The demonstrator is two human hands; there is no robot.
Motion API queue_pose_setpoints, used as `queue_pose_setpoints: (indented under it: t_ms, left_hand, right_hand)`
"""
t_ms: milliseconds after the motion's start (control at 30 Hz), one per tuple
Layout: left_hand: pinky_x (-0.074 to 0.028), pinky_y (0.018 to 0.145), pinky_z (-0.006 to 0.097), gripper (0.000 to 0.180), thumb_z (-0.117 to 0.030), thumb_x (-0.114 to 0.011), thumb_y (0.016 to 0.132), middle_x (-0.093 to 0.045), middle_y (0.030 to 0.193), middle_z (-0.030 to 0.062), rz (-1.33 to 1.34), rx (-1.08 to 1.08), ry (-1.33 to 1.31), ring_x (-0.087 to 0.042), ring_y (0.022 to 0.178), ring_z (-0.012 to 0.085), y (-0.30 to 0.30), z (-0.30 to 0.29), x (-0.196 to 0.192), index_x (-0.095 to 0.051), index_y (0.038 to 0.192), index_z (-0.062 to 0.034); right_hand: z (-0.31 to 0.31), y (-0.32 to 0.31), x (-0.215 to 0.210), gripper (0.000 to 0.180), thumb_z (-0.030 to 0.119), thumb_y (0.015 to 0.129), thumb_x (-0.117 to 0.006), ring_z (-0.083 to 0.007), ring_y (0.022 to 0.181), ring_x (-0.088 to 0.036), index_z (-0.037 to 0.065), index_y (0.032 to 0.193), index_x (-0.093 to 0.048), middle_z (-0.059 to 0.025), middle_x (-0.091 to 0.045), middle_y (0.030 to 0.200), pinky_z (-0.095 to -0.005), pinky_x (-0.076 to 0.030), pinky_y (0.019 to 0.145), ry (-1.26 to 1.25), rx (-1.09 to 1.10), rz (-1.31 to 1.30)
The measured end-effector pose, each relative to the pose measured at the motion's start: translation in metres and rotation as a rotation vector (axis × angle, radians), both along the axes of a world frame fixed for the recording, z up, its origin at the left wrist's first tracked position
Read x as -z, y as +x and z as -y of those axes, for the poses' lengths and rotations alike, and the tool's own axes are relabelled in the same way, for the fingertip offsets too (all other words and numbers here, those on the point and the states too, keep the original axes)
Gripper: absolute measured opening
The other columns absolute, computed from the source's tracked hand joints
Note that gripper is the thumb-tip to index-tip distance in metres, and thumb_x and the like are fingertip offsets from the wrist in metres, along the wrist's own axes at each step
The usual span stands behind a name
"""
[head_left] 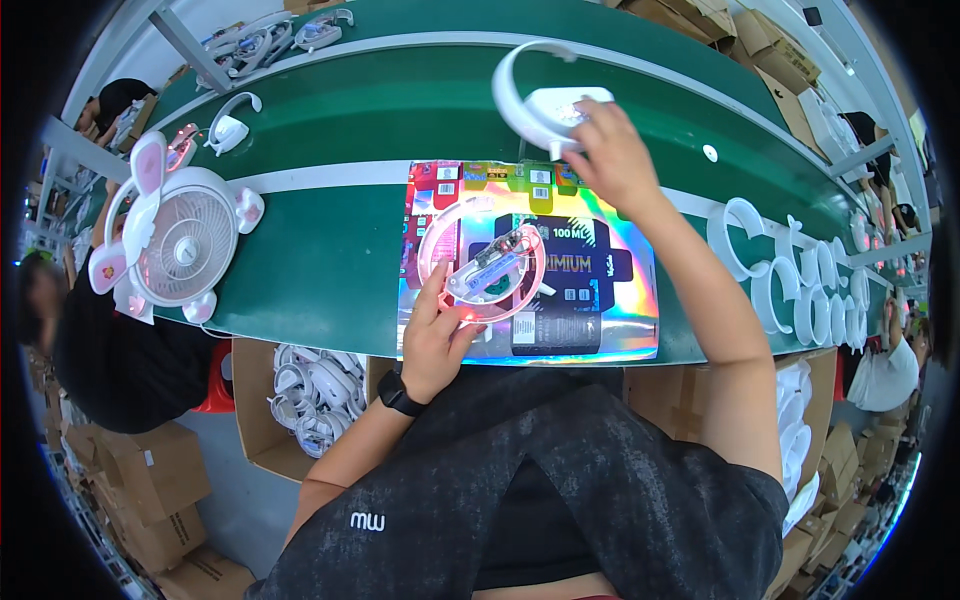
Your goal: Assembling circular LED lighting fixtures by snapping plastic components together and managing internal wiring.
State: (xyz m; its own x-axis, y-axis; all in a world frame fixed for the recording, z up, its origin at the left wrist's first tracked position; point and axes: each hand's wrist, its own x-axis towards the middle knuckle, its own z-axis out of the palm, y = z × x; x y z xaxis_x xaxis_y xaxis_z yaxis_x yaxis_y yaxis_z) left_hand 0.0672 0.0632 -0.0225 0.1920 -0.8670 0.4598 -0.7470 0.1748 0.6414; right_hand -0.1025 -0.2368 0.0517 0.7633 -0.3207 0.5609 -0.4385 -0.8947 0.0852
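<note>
My left hand [430, 345] grips the lower left edge of a ring-shaped plastic shell [462, 284], fingers on its rim. Inside that shell lie a blue cylindrical battery [497, 270] and some wiring, and its rim glows pink. It rests on a shiny printed sheet [640, 325] at the table's near edge. Farther off and to the right, my right hand [615, 160] is closed on the lower part of a white curved plastic shell [512, 100], over the green table. The fingertips partly cover this shell's flat base.
A white rabbit-eared fan [185, 245] stands at the left, with a small white ring piece [229, 132] behind it. Several white curved shells [738, 235] line the right side. Below the table edge are cartons of plastic parts, one left [255, 425], one right [822, 390].
</note>
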Motion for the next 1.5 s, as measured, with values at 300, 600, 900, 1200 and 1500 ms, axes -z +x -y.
queue_pose_setpoints:
  t_ms: [300,600,900,1200,1500]
  left_hand:
    - [-0.038,0.108,0.05,0.02,-0.011,-0.076,0.076,-0.043,0.144,0.0249,0.108,0.343,-0.017,-0.043,0.133,0.0432,0.072,-0.017,-0.024,-0.061,0.085,-0.0019]
    - [-0.017,0.108,0.072,0.039,-0.036,-0.077,0.076,-0.061,0.122,0.0131,0.364,0.277,-0.008,-0.063,0.108,0.0293,0.068,0.017,-0.054,-0.066,0.103,-0.0099]
    - [-0.042,0.097,0.045,0.022,-0.022,-0.075,0.075,-0.059,0.1,0.009,0.419,0.403,0.046,-0.057,0.104,0.0277,0.015,0.071,-0.021,-0.068,0.089,-0.0064]
    - [-0.049,0.087,0.031,0.011,-0.006,-0.071,0.08,-0.061,0.109,0.0069,-0.537,0.507,0.307,-0.06,0.103,0.0209,0.027,0.059,-0.019,-0.069,0.09,-0.0019]
    - [-0.052,0.077,0.034,0.027,-0.015,-0.074,0.078,-0.061,0.105,0.0114,-0.206,0.386,0.344,-0.064,0.093,0.0269,0.008,0.052,-0.031,-0.059,0.099,-0.0042]
  right_hand:
    - [-0.061,-0.123,-0.064,0.014,0.022,0.093,-0.06,-0.011,0.073,-0.061,0.008,0.094,-0.06,-0.0041,-0.068,0.094,-0.0239,-0.047,0.065,1.52,0.195,0.537]
    - [-0.087,-0.101,-0.008,0.012,0.013,0.087,-0.065,-0.0182,0.073,-0.067,0.003,0.094,-0.066,-0.0106,-0.067,0.082,-0.0317,-0.053,0.064,0.213,0.36,0.301]
    - [-0.212,-0.015,0.054,0.023,0.007,0.082,-0.069,-0.0308,0.082,-0.066,0.001,0.103,-0.063,-0.0146,-0.065,0.098,-0.0364,-0.054,0.072,0.832,0.256,0.248]
    - [-0.21,-0.001,0.05,0.035,0.008,0.082,-0.068,-0.036,0.101,-0.063,0.001,0.115,-0.06,-0.0188,-0.064,0.109,-0.0411,-0.052,0.085,0.796,0.255,0.358]
    - [-0.198,-0.015,0.079,0.028,-0.003,0.089,-0.052,-0.0269,0.106,-0.067,-0.002,0.116,-0.058,-0.0176,-0.066,0.117,-0.0336,-0.051,0.091,1.248,0.052,0.587]
